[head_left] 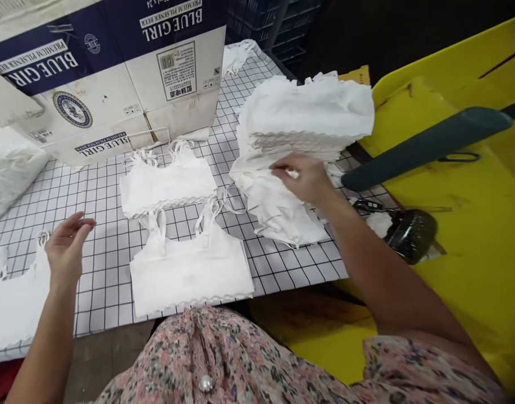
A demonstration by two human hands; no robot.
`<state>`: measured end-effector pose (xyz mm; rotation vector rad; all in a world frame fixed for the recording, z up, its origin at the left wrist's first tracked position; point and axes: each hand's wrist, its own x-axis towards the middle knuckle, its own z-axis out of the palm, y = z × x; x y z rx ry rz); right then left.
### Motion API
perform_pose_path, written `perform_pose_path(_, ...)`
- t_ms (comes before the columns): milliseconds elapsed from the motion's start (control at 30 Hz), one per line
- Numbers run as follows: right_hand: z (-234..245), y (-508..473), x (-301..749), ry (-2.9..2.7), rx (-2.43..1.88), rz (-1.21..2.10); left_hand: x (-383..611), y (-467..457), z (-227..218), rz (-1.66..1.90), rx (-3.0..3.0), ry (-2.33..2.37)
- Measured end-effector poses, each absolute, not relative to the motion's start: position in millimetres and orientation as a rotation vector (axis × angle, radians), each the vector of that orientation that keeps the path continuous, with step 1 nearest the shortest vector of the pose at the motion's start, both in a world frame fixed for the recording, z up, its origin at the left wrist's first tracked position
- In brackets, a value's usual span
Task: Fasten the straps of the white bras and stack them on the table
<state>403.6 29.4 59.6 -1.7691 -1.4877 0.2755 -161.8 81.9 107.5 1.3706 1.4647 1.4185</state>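
Observation:
My right hand [304,178] reaches into a tall stack of white tops [301,134] at the right of the checked table [97,241]; its fingers pinch the edge of one white garment in the stack. My left hand [67,244] hovers over the table at the left, fingers loosely apart and holding nothing. A white strappy top [192,269] lies flat near the front edge, directly before me. A second white top [167,182] lies just behind it. Another white garment [13,306] lies at the far left, under my left wrist.
A large Blue Girl cardboard box [114,73] stands at the back of the table. A white plastic bag [8,163] sits at the far left. A yellow surface [472,235] at the right carries a dark green bar [425,146] and a black bag [409,233].

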Motion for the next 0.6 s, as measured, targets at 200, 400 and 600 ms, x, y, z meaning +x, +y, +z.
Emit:
perform_pose_path(200,41,37,382,-1.698,-2.127,0.291,-126,53,120,1.226,1.427,1.283)
perform_pose_path(400,75,28,414,-1.295,-1.760,0.177,-88,49,131,1.047,1.494,1.169)
perform_pose_path(600,143,30,428,-1.157,-1.526,0.171,9,60,150,0.815,1.589,0.823)
